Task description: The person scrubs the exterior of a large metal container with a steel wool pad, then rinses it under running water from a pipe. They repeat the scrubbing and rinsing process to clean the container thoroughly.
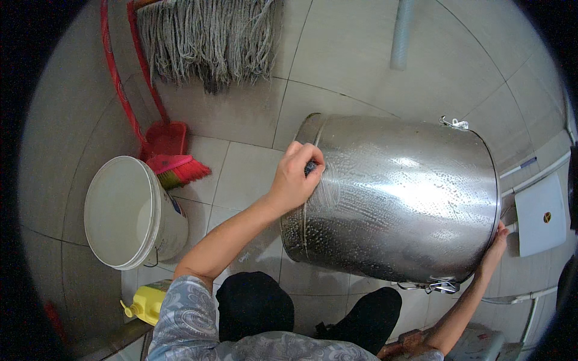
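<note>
A large stainless steel barrel lies on its side before me, its wall wet and streaked with suds. Metal latches sit near its right rim, one on the lower side and one on the upper. In my left hand is a dark scouring pad, pressed to the wall near the barrel's left end. The fingers cover most of the pad. My right hand grips the rim at the barrel's right end, its fingertips partly hidden behind the edge.
A white plastic bucket stands at left, beside a red-bristled broom and a red dustpan. A yellow jug is below it. A string mop and a pale hose hang above. At right is a white tank with pipes.
</note>
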The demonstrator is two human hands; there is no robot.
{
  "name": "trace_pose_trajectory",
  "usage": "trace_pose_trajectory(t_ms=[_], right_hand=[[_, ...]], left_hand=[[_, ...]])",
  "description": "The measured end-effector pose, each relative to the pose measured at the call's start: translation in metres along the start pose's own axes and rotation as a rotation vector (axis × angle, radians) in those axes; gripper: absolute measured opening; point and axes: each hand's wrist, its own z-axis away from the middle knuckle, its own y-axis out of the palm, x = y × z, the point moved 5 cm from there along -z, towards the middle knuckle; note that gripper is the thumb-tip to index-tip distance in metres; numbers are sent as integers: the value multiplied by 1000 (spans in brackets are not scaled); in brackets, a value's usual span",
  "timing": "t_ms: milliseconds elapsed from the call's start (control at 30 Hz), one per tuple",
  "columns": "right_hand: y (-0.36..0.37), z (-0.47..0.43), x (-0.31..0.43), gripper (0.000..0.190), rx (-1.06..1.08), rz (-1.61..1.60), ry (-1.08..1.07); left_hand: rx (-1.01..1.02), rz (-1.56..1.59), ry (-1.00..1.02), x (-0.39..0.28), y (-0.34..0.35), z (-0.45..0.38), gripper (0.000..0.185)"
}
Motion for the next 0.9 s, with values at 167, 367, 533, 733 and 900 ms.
trace_pose_trajectory(t_ms=[167, 367, 533, 733, 900], right_hand=[[-1, -1, 1, 79, 2, 56, -1], [-2, -1, -1, 79, -6, -22, -5], [-1, 0, 1, 79, -20, -7, -6], [3, 0, 8, 81, 9, 22, -31], [4, 3, 12, 83, -27, 64, -8]], left_hand=[[211, 29, 297, -15, 10, 11, 8], [196, -27, 189, -11, 11, 11, 8], [35, -33, -9, -3, 2, 8, 7], [216, -16, 160, -12, 12, 9, 10], [129, -32, 24, -5, 8, 5, 11]])
